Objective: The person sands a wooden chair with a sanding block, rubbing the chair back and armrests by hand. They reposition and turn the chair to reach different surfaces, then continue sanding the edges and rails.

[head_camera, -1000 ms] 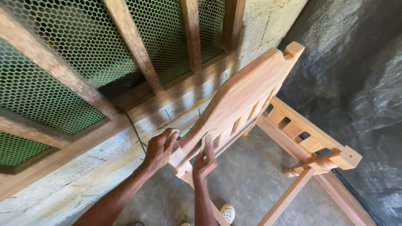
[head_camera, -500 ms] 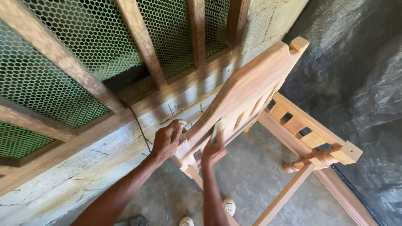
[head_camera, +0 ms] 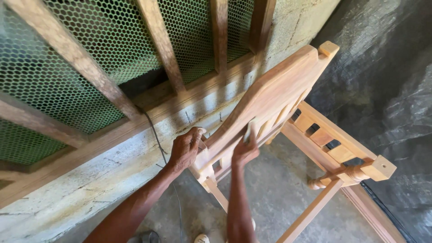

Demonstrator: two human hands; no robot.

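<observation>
Unfinished wooden chair (head_camera: 288, 103) tilted against window wall (head_camera: 90, 180). Left hand (head_camera: 185, 150) clamps corner post; right hand (head_camera: 245, 150) presses small pad, likely sandpaper, on back slat. Wood bare; sanding seemingly midway.

Hemmed in on the wall side: pale rough concrete wall (head_camera: 90, 180) and brown wooden window frame with green hexagonal mesh (head_camera: 108, 36) just beside the unfinished light wooden chair (head_camera: 270, 94). Narrow gap there, crossed by a thin dark cable (head_camera: 155, 135). Open grey concrete floor (head_camera: 270, 198) beneath and between chair legs. Black plastic sheeting (head_camera: 382, 81) closing off the far side.
</observation>
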